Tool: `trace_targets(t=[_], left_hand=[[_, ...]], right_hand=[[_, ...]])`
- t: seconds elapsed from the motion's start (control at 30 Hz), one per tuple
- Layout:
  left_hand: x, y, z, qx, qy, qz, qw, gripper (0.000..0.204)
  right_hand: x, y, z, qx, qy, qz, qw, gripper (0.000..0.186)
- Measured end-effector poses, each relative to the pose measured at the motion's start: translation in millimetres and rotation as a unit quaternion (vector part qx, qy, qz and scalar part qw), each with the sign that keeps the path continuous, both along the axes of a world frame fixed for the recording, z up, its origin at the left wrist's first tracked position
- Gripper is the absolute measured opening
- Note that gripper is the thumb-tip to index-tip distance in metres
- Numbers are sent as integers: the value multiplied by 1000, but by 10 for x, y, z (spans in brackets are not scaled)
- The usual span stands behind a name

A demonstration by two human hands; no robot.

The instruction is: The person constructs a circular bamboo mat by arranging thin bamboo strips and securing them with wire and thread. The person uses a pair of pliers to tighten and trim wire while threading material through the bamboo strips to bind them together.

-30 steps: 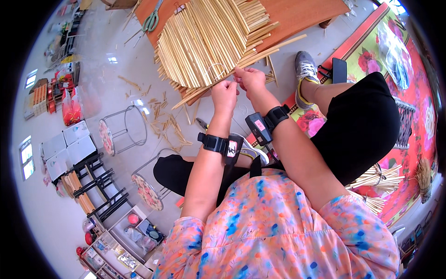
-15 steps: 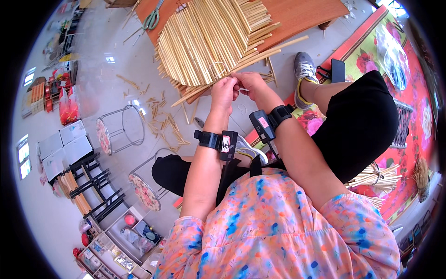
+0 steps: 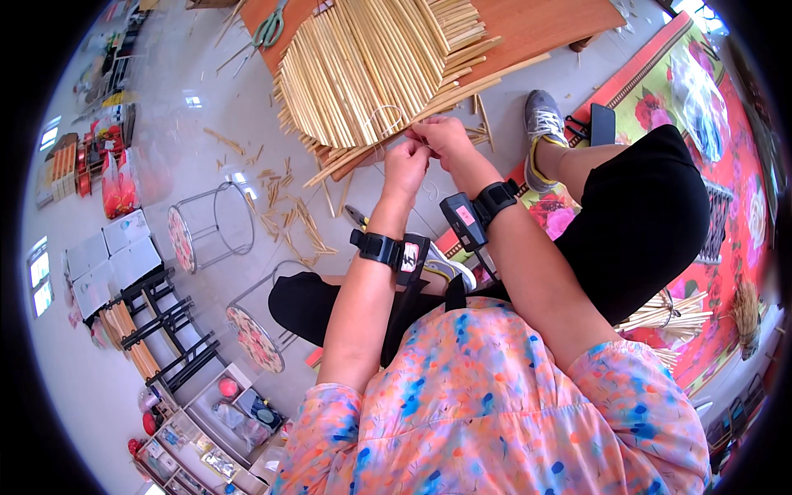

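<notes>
A round panel of straw-coloured stalks, laid side by side, lies on a brown wooden table. At its near edge a thin pale string makes a small loop over the stalks. My left hand is closed in a pinch just off that edge, thumb and fingertips together. Right beside it, my right hand is closed too, its fingertips almost meeting the left ones. Fine string shows between the two hands; its ends are hidden by my fingers. Longer loose stalks stick out past the panel's right side.
Green-handled scissors lie on the table's left part. Cut stalk pieces litter the floor, and pliers rest near my left wrist. Two round stools stand at left. A bundle of stalks lies on the flowered mat at right.
My left hand has shifted slightly right, and my right hand has risen a little up and away. The pliers by my left wrist show more now. The stalk panel stays nearly where it was.
</notes>
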State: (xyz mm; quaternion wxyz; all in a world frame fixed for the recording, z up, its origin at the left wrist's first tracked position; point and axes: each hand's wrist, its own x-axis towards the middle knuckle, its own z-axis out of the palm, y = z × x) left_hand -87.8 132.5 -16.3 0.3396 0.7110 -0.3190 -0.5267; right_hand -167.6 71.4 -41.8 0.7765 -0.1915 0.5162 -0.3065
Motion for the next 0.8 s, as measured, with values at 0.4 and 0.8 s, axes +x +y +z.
trace_targets(t=[0.4, 0.8], left_hand=[[610, 430, -81, -90, -252, 73, 961, 23], [402, 254, -268, -33, -349, 215, 912, 21]], right_hand=[[25, 21, 144, 11, 57, 67, 996, 9], [31, 7, 106, -9, 98, 90, 991, 10]])
